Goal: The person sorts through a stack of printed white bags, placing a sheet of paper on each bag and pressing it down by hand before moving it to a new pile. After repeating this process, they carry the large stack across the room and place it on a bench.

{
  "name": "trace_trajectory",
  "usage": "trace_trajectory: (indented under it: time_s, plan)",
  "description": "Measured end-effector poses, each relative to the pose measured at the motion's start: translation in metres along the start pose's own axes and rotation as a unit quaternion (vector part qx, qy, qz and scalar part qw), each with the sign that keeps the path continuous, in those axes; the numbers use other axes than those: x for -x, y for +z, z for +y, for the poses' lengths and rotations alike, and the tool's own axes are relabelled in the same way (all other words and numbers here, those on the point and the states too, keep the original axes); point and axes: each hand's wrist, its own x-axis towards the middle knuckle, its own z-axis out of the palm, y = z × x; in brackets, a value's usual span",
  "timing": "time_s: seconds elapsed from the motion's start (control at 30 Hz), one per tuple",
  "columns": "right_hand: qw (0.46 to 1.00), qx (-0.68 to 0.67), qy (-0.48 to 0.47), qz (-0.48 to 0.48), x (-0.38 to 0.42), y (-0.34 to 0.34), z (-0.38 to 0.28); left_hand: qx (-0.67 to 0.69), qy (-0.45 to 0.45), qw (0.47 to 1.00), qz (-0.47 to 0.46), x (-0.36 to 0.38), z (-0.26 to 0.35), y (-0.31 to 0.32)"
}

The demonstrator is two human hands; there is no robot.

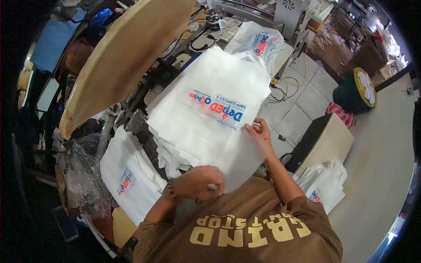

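Observation:
A white printed sheet or bag with blue and red lettering lies on top of a stack in front of my body. My left hand is closed at the near left corner of the white material, blurred, with a bit of white showing at its fingers. At the right edge, my right hand pinches the material between thumb and fingers. Under the top piece, more white layers stick out at the left.
White printed bags lie folded at the left, behind the stack and at the lower right. A large padded board slants at upper left. Clear plastic wrap, a cardboard-coloured box and a green bin stand around.

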Motion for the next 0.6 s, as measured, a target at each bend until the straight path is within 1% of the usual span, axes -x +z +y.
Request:
trace_trajectory:
  time_s: [0.03, 0.1, 0.13, 0.2, 0.23, 0.27, 0.33, 0.37, 0.4, 0.47, 0.5, 0.53, 0.6]
  plan:
    - [0.999, 0.008, -0.011, 0.032, -0.003, 0.004, -0.009, -0.002, 0.001, 1.0, 0.005, 0.007, 0.006, -0.01]
    - [0.995, 0.031, -0.036, 0.085, -0.02, 0.006, -0.02, 0.096, -0.029, 0.995, -0.025, 0.022, 0.014, -0.031]
    - [0.995, 0.035, -0.038, 0.083, -0.03, 0.005, -0.026, 0.096, -0.026, 0.995, -0.021, 0.03, 0.016, -0.039]
    - [0.989, 0.095, -0.041, 0.103, -0.047, 0.006, -0.044, 0.111, -0.036, 0.993, -0.015, 0.041, 0.016, -0.055]
    - [0.992, 0.103, -0.026, 0.072, -0.054, 0.009, -0.054, 0.13, -0.013, 0.991, -0.024, 0.045, 0.009, -0.057]
    - [0.991, 0.105, -0.032, 0.076, -0.056, 0.011, -0.06, 0.128, -0.006, 0.991, -0.027, 0.047, 0.001, -0.055]
    - [0.982, 0.162, -0.094, 0.007, -0.058, 0.023, -0.075, 0.152, -0.032, 0.987, -0.038, 0.05, -0.009, -0.05]
    - [0.981, 0.148, -0.125, 0.015, -0.051, 0.03, -0.08, 0.161, -0.037, 0.983, -0.074, 0.052, -0.013, -0.05]
    - [0.979, 0.153, -0.134, 0.024, -0.039, 0.031, -0.095, 0.159, -0.025, 0.984, -0.081, 0.051, -0.013, -0.05]
    - [0.976, 0.123, -0.167, 0.066, -0.018, 0.022, -0.124, 0.14, -0.042, 0.984, -0.1, 0.042, -0.015, -0.049]
    - [0.969, 0.091, -0.215, 0.078, -0.012, 0.002, -0.133, 0.131, -0.029, 0.985, -0.105, 0.042, -0.024, -0.049]
    - [0.955, 0.029, -0.276, 0.108, 0.0, -0.009, -0.144, 0.129, -0.073, 0.982, -0.118, 0.039, -0.022, -0.052]
    - [0.895, -0.046, -0.399, 0.192, 0.028, -0.034, -0.172, 0.11, -0.087, 0.984, -0.109, 0.033, -0.018, -0.058]
